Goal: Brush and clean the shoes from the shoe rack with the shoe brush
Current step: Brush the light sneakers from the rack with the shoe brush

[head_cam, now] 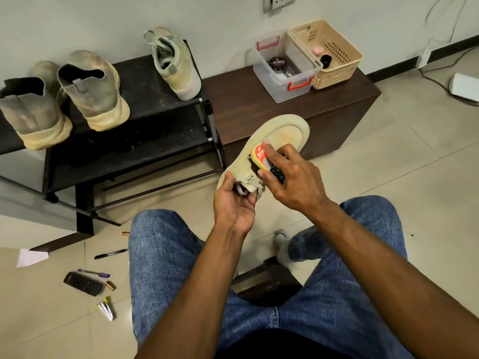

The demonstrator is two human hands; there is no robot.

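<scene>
A beige sneaker (282,133) is held up in front of me, toe pointing away. My left hand (234,200) grips it at the heel and tongue. My right hand (293,174) grips a yellow shoe brush (260,158) with an orange label and presses it against the sneaker's upper near the laces. On the black shoe rack (160,120) stand the matching beige sneaker (176,66) and a pair of dusty grey slip-on shoes (96,92), whose left shoe (31,115) sits at the rack's left end.
A brown cabinet (259,110) beside the rack carries a clear box (285,71) with a polish tin and a beige basket (331,53). A remote (83,283), pens, batteries and a tube lie on the tiled floor at lower left. My jeans-clad legs fill the bottom.
</scene>
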